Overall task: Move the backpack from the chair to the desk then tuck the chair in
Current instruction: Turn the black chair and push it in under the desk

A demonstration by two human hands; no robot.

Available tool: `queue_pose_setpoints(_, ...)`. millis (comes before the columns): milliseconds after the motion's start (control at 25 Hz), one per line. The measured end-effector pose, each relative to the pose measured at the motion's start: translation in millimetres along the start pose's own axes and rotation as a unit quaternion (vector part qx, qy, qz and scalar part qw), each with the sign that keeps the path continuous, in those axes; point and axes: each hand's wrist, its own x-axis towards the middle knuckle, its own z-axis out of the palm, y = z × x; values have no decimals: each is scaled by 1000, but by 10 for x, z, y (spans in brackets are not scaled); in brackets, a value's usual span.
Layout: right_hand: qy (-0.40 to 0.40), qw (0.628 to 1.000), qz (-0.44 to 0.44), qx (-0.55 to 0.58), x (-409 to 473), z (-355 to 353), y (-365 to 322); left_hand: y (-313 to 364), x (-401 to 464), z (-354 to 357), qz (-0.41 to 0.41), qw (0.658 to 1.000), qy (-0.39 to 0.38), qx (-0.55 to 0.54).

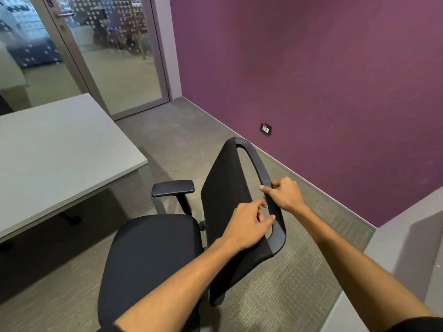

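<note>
A black office chair [153, 255] stands on the carpet in the middle of the view, its seat bare and facing the grey desk [55, 149] on the left. No backpack is in view. My right hand [285, 194] is wrapped around the top rail of the chair's backrest [223, 195]. Just below it, my left hand [249, 224] rests on the same rail with its fingers curled over the edge. One armrest [172, 188] sticks out toward the desk's corner.
A purple wall [323, 80] with a black socket [266, 128] runs along the right. A glass door [115, 51] stands at the back. Another grey surface [402, 259] is at the right edge. Grey carpet [182, 130] lies between chair, desk and wall.
</note>
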Motion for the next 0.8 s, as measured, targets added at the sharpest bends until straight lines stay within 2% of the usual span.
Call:
queue_pose_setpoints(120,-3,993,-53,-101,-127,182,-276,41,-17,-69,-101,984,14,147)
queue_pose_setpoints(240,-16,979,-110,-173,-199,383,-549,-16,-124,-231,-131,943,-1,307)
queue_pose_setpoints(320,-1,959,-151,-240,-223,491,-732,-104,-251,-387,-141,937,-5,321)
queue_pose_setpoints(400,72,925,-251,-276,-204,595,-920,-235,-419,-542,-156,937,3,313)
queue_pose_setpoints(440,82,895,-316,-303,-171,667,-1005,-281,-514,-619,-166,935,12,314)
queue_pose_setpoints(520,-9,813,-412,-412,-37,902,-1132,-423,-668,-698,-183,918,18,351)
queue_pose_setpoints(560,-51,783,-442,-435,-10,1023,-1205,-501,-743,-707,-190,904,23,382)
queue_pose_setpoints(600,-69,768,-466,-435,-20,1169,-1307,-578,-835,-735,-200,888,27,414)
queue_pose_setpoints(680,-43,763,-491,-418,-57,1435,-1474,-713,-974,-794,-217,867,29,448)
queue_pose_setpoints(800,-2,764,-521,-381,-241,1704,-1716,-808,-1170,-957,-250,872,62,416)
